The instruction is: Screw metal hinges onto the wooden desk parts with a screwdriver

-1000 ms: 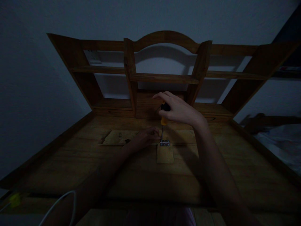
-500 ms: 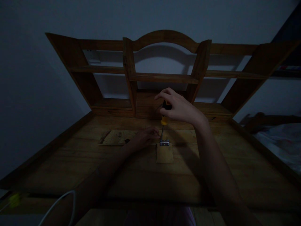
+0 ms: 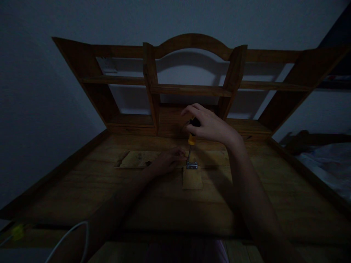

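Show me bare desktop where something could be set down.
Bare desktop lies between the right arm and right edge, and between the left arm and left edge. Crowded: around the metal fitting, with left hand, right hand, screwdriver, wooden strip and block.

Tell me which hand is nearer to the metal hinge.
Left. The left hand is down low, just left of the hinge. The right hand is farther off, raised above the hinge and gripping the screwdriver.
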Available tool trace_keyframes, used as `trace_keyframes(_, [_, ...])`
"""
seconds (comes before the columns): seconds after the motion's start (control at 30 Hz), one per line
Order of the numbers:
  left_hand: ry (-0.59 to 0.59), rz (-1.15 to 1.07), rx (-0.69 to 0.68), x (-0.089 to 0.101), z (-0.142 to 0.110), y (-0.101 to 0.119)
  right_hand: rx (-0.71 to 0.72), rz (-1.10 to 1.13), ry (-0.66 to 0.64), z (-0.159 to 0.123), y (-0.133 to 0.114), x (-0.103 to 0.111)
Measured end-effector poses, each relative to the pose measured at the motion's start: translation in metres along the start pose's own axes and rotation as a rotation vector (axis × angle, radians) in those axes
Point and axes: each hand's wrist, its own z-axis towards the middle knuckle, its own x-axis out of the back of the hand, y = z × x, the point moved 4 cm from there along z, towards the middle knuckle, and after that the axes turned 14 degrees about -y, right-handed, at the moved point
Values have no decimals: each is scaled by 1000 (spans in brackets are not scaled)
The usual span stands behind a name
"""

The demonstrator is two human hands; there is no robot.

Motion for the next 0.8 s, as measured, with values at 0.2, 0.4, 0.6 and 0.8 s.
trace_keyframes(0.2, [-2,3,14,0,0,-1,-21,-4,-5,1,3,-3])
trace_keyframes(0.4, [-4,15,14,2,0,0,-17,-33,13,1,3,-1])
trace_keyframes(0.6, [-3,19,12,3,2,2,-9,-8,3,-1,-1,0])
trace_keyframes(0.8, [24,28,2,4,2,2,-6,-1,6,1,1,-1])
